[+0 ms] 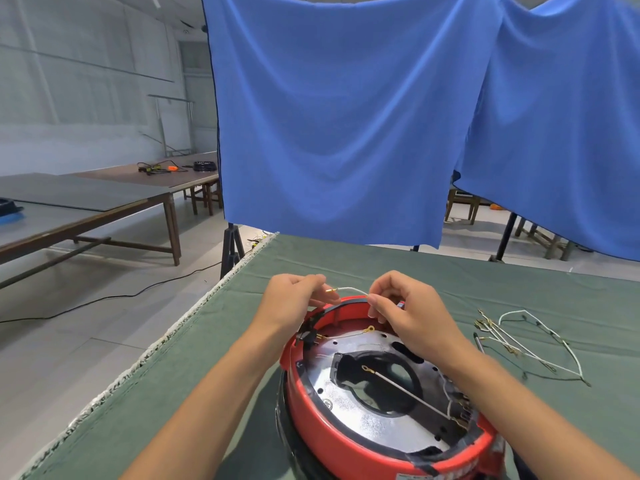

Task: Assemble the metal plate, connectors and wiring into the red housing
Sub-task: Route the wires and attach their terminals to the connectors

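Note:
The round red housing (349, 439) stands on the green table in front of me, open side up. Inside it lies the shiny metal plate (349, 405), with two ring-ended wires lying across it. Above the housing's far rim, a short white wire (351, 289) with a brass terminal on its left end spans between my hands. My left hand (294, 299) pinches it at the terminal end. My right hand (403, 311) pinches it at the other end.
A bundle of loose wires with terminals (526, 341) and a thin dark tool (480, 342) lie on the green cloth (214, 375) to the right of the housing. A blue curtain (346, 116) hangs behind the table. The table's left edge runs diagonally.

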Available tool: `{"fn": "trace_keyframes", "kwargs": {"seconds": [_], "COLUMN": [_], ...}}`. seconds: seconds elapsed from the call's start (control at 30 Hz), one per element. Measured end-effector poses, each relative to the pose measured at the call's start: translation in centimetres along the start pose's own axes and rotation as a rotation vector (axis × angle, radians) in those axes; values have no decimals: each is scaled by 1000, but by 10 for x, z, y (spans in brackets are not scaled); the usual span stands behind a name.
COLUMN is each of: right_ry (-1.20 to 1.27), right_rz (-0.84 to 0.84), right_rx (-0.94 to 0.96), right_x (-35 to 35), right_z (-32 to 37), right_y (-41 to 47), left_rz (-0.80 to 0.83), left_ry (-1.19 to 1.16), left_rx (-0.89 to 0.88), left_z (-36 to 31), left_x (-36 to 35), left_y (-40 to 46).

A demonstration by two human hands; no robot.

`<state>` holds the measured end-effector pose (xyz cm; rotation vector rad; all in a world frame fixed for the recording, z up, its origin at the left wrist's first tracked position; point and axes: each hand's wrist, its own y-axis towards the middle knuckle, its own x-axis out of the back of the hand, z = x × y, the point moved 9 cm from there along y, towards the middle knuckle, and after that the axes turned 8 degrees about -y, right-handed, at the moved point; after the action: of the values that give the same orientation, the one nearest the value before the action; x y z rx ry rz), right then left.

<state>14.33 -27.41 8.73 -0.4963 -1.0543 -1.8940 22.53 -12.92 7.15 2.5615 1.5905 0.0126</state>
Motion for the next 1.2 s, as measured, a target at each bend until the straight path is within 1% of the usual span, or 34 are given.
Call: {"fn": "trace_keyframes", "kwargs": {"seconds": [0.23,0.57,0.7,0.77,0.87,0.97,1.03,1.1,1.13,1.2], "right_ry": [-47,-83,-101,-144,-269,-392,-535,-609,-600,-503], "right_rz": [-83,-100,-100,-92,-66,-37,-36,-31,-19,26], "right_rx": [27,54,67,70,100,204,277,304,319,326], "right_x": [9,11,12,11,7,3,0,-4,-6,-11], "right_z": [4,7,8,7,11,21,27,31,33,38], "right_y": [-3,-2,-3,-4,-5,-5,-4,-3,-2,-1], "left_rz": [14,99,73,47,-1,-9,15,46,70,120], "left_ry": [7,49,88,144,346,547,681,717,703,678], "left_rx": [28,-43,-77,-125,-230,-309,-343,-355,-354,-356], "left_z": [-2,-5,-2,-5,-9,-13,-14,-15,-15,-14], "left_x": [1,-3,-1,2,3,-1,-6,-9,-10,-13], "left_y": [-4,-3,0,2,2,0,-2,-3,-3,-4]}}
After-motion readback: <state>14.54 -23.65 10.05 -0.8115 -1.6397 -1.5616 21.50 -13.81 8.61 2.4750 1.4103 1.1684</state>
